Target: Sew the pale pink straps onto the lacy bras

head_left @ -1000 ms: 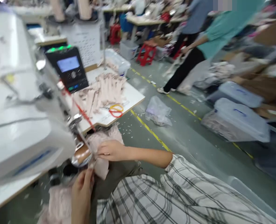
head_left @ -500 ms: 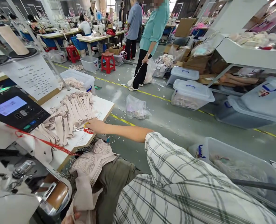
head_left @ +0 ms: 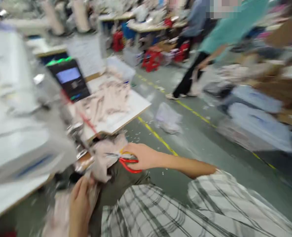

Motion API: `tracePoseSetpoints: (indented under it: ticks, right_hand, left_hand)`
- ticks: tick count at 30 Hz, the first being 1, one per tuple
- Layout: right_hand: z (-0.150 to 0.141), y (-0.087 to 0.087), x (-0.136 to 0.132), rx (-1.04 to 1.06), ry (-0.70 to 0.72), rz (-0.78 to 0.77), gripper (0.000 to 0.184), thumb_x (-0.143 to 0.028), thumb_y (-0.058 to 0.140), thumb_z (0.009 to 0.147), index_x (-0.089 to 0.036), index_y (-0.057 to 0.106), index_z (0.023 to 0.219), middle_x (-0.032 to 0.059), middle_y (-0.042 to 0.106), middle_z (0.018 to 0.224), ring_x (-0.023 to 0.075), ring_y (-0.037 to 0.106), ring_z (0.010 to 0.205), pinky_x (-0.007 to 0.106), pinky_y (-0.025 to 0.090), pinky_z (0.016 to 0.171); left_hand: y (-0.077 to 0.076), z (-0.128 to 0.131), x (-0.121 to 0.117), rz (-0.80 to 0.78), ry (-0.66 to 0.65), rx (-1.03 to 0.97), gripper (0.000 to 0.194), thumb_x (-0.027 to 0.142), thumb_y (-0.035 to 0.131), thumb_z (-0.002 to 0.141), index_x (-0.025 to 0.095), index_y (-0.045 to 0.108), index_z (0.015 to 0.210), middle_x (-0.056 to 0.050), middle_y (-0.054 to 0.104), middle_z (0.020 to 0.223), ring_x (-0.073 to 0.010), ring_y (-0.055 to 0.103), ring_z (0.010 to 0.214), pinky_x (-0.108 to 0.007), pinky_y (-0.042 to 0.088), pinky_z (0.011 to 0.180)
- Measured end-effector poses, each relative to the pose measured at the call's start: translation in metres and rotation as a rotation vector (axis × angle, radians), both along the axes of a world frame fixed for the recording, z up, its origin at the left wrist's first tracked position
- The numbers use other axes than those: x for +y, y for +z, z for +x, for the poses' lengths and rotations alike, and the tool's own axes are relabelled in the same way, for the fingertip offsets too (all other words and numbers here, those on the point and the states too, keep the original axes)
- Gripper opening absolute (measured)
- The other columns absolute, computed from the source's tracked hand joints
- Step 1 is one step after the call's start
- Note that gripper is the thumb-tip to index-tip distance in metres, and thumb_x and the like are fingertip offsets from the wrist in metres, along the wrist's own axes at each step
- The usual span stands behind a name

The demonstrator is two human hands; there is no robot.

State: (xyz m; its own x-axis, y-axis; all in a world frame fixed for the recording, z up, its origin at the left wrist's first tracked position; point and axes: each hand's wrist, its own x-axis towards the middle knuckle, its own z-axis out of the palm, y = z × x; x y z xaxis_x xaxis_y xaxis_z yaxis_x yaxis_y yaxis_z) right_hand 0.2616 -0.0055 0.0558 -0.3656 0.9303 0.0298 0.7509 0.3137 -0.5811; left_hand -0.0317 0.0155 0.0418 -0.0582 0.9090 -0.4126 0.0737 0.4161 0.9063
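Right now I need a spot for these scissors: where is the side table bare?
The side table is bare along its right edge and near corner, beside the pile of pink fabric strips. Toward the control panel it is crowded. The right hand holds the scissors below that corner.

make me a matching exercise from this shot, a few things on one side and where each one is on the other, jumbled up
Things:
1. scissors
2. pink fabric
3. control panel
4. plastic bag

Places:
A. on the green floor beside the yellow line
B. in the right hand
C. beside the sewing machine, screen lit
D. between both hands, held lower down by the left hand

Pairs: 1-B, 2-D, 3-C, 4-A
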Motion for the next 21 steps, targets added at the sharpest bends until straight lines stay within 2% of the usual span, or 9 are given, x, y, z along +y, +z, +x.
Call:
tracePoseSetpoints:
  ticks: [2, 3, 6, 11, 18, 21]
  right_hand:
    - [-0.015, -0.003, -0.021, -0.002, 0.055, -0.078, 0.041, -0.036, 0.065, 0.085, -0.023, 0.057, 0.123, 0.0071, 0.065, 0.123, 0.0232, 0.064, 0.108, 0.035, 0.053, 0.088]
    - [-0.021, -0.006, -0.025, -0.004, 0.070, -0.092, 0.040, -0.036, 0.063, 0.086, -0.022, 0.057, 0.123, 0.0084, 0.065, 0.125, 0.0240, 0.064, 0.109, 0.036, 0.053, 0.088]
    - [-0.039, -0.015, -0.026, 0.009, 0.097, -0.068, 0.035, -0.032, 0.059, 0.089, -0.021, 0.057, 0.123, 0.0107, 0.064, 0.126, 0.0238, 0.066, 0.107, 0.037, 0.055, 0.085]
    - [-0.060, -0.014, -0.020, 0.002, 0.120, -0.015, 0.031, -0.029, 0.058, 0.088, -0.021, 0.059, 0.118, 0.0102, 0.068, 0.120, 0.0231, 0.068, 0.099, 0.035, 0.057, 0.077]
    - [-0.068, -0.014, -0.005, -0.009, 0.181, -0.080, 0.032, -0.033, 0.058, 0.090, -0.025, 0.059, 0.121, 0.0094, 0.068, 0.122, 0.0231, 0.069, 0.095, 0.037, 0.057, 0.074]
    - [-0.063, -0.013, -0.005, 0.020, 0.186, -0.128, 0.031, -0.034, 0.058, 0.092, -0.028, 0.061, 0.122, 0.0070, 0.070, 0.115, 0.0208, 0.069, 0.089, 0.034, 0.056, 0.071]
  left_hand:
    - [-0.004, 0.001, -0.009, -0.002, 0.033, -0.075, 0.031, 0.051, 0.074, 0.068, 0.020, 0.067, 0.067, 0.002, 0.063, 0.065, -0.0130, 0.055, 0.063, -0.023, 0.045, 0.061]
    - [-0.007, 0.000, -0.011, 0.029, 0.002, -0.138, 0.033, 0.052, 0.070, 0.072, 0.020, 0.065, 0.067, 0.001, 0.061, 0.065, -0.0126, 0.053, 0.063, -0.023, 0.044, 0.062]
    - [-0.014, -0.007, -0.012, 0.014, -0.005, -0.174, 0.036, 0.050, 0.066, 0.080, 0.018, 0.062, 0.065, 0.000, 0.058, 0.066, -0.0113, 0.048, 0.062, -0.024, 0.040, 0.064]
    - [-0.011, -0.013, -0.021, 0.032, -0.094, -0.195, 0.037, 0.047, 0.059, 0.090, 0.017, 0.063, 0.069, 0.001, 0.053, 0.066, -0.0110, 0.041, 0.062, -0.024, 0.034, 0.063]
    - [-0.013, -0.016, -0.018, -0.011, -0.134, -0.208, 0.032, 0.040, 0.060, 0.088, 0.017, 0.062, 0.066, 0.002, 0.050, 0.061, -0.0102, 0.034, 0.055, -0.025, 0.028, 0.056]
    - [-0.013, -0.019, -0.016, -0.032, -0.123, -0.265, 0.026, 0.034, 0.060, 0.084, 0.017, 0.060, 0.064, 0.001, 0.052, 0.063, -0.0101, 0.036, 0.056, -0.024, 0.029, 0.056]
